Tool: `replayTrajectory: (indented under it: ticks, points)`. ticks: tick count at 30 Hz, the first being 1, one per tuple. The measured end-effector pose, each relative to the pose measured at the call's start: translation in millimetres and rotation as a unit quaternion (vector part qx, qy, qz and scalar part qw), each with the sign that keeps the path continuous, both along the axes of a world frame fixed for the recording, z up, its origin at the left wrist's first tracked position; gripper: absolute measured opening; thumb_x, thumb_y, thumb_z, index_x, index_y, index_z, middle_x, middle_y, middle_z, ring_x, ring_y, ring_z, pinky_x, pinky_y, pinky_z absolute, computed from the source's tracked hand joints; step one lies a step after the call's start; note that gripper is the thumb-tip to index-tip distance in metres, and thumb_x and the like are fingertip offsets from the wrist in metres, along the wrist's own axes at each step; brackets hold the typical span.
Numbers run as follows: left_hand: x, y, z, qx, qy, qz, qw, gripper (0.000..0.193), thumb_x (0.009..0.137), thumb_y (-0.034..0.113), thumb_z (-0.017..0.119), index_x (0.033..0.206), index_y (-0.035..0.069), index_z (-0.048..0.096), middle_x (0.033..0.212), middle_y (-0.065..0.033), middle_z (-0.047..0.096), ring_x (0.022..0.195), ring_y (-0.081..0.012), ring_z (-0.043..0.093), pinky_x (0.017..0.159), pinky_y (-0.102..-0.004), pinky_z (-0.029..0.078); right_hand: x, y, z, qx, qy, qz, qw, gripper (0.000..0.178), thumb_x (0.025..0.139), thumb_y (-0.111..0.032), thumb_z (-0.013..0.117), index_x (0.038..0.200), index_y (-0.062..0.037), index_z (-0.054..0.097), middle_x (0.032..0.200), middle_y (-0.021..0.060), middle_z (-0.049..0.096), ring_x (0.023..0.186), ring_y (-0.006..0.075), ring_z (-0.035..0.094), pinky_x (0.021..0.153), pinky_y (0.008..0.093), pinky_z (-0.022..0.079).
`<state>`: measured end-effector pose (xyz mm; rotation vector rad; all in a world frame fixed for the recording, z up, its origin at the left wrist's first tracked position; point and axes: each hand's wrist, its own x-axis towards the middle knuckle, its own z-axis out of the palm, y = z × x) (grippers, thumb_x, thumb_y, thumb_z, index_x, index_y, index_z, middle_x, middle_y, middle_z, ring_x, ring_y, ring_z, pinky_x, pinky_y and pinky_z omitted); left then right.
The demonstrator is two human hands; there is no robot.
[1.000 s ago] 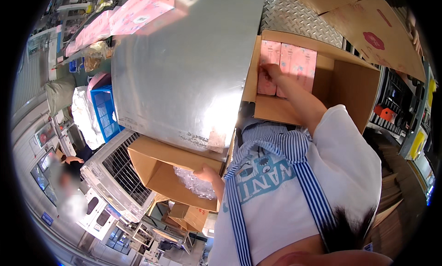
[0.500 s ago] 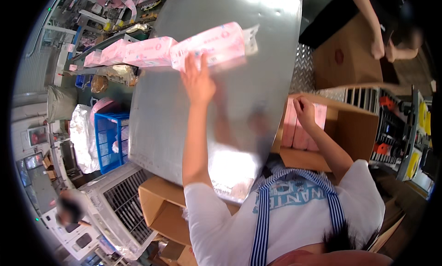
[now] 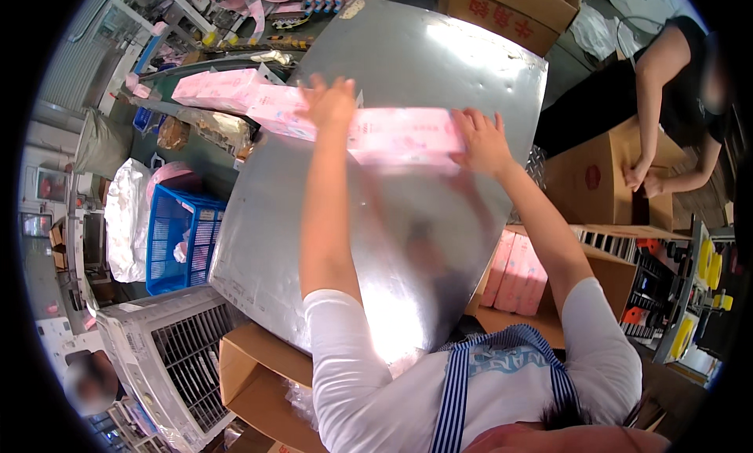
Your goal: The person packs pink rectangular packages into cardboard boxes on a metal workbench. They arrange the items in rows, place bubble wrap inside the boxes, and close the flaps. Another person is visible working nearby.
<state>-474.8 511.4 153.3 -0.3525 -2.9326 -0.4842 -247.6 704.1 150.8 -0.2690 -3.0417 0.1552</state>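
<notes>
A row of pink soft tissue packs lies on the metal table (image 3: 369, 225), reaching in from the conveyor at the far left. My left hand (image 3: 331, 106) is over the join between a middle tissue pack (image 3: 276, 108) and the front tissue pack (image 3: 404, 134). Its fingers are spread, and it is slightly blurred. At the right end of the front pack, my right hand (image 3: 485, 145) grips the corner, with fingers over the top edge and thumb low on the near side. The front pack's left end is partly hidden behind my left hand and wrist.
Beside my right arm, an open carton (image 3: 608, 276) holds several pink packs (image 3: 515, 274). Another open carton (image 3: 263, 374) stands at the near left. A blue crate (image 3: 176, 237) is left of the table. At right, another person's hands touch a cardboard box (image 3: 588, 174).
My right hand has left the carton and reached the pack's right end. The front packs have shifted, and the foremost now lies straighter across the table. My view has turned somewhat.
</notes>
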Motion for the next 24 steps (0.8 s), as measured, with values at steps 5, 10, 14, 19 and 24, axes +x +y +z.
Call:
replayTrajectory:
  ticks: [5,10,14,19,24]
  points:
    - [-1,-70,-25,-0.006,-0.038,-0.021,0.999,0.033,0.088,0.045,0.048,0.115,0.029,0.059,0.146,-0.0057,0.028,0.134,-0.0333,0.02,0.096,-0.0646,0.03,60,-45,18,-0.007,-0.051,-0.025,0.998,0.082,0.068,-0.046,0.071,0.131,-0.0048,0.038,0.114,0.0143,0.049,0.11,0.0278,0.049,0.091,0.0457,0.037]
    - [120,-75,-9,-0.032,-0.088,-0.169,0.981,0.034,0.084,0.039,0.056,0.115,0.026,0.059,0.14,-0.0052,0.036,0.127,-0.0308,0.03,0.094,-0.058,0.035,56,-34,21,-0.138,-0.112,-0.025,0.984,0.069,0.078,-0.053,0.063,0.123,-0.0034,0.051,0.102,0.0123,0.057,0.092,0.0262,0.058,0.087,0.0415,0.04]
    - [190,-89,-36,0.27,0.012,-0.06,0.961,0.051,0.084,0.031,0.058,0.128,0.008,0.046,0.133,-0.0133,0.042,0.123,-0.0297,0.037,0.099,-0.0474,0.033,12,-30,-1,-0.579,-0.141,-0.06,0.801,0.068,0.082,-0.045,0.062,0.133,-0.0035,0.041,0.126,0.0128,0.051,0.111,0.0214,0.052,0.096,0.038,0.038]
    - [242,-112,-91,0.652,-0.374,0.015,0.66,0.061,0.082,0.018,0.063,0.132,-0.003,0.035,0.129,-0.0126,0.045,0.119,-0.0236,0.043,0.099,-0.0354,0.034,26,-53,-15,-0.677,-0.137,-0.039,0.722,0.072,0.081,-0.026,0.066,0.141,-0.0053,0.03,0.135,0.0135,0.044,0.121,0.0213,0.044,0.098,0.037,0.038]
    - [306,-133,-25,0.52,-0.345,-0.127,0.771,0.072,0.074,0.005,0.069,0.134,-0.001,0.031,0.127,-0.0129,0.044,0.117,-0.0238,0.045,0.099,-0.0362,0.037,120,-61,15,-0.694,-0.069,0.034,0.716,0.082,0.073,-0.013,0.072,0.142,-0.006,0.027,0.133,0.0109,0.044,0.124,0.0203,0.039,0.104,0.0346,0.032]
